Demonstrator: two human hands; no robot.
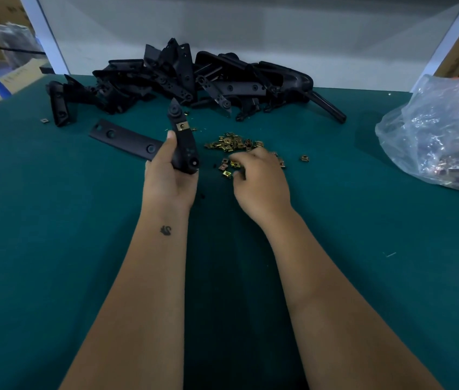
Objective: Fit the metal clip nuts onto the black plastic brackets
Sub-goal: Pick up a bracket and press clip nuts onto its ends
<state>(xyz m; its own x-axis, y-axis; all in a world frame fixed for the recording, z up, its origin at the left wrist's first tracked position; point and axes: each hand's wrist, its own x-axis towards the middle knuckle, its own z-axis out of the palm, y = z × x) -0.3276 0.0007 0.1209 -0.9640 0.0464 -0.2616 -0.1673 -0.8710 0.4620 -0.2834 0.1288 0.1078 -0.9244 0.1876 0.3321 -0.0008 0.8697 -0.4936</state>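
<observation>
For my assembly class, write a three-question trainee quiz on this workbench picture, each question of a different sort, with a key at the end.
1. True or false: the bracket gripped in the left hand already carries a brass-coloured clip nut.
2. Multiple choice: the right hand is over
A. the pile of black brackets
B. the loose clip nuts on the green mat
C. the clear plastic bag
3. Fill in: a flat black strip with holes lies on the mat to the ____ of the held bracket.

Key
1. True
2. B
3. left
</observation>
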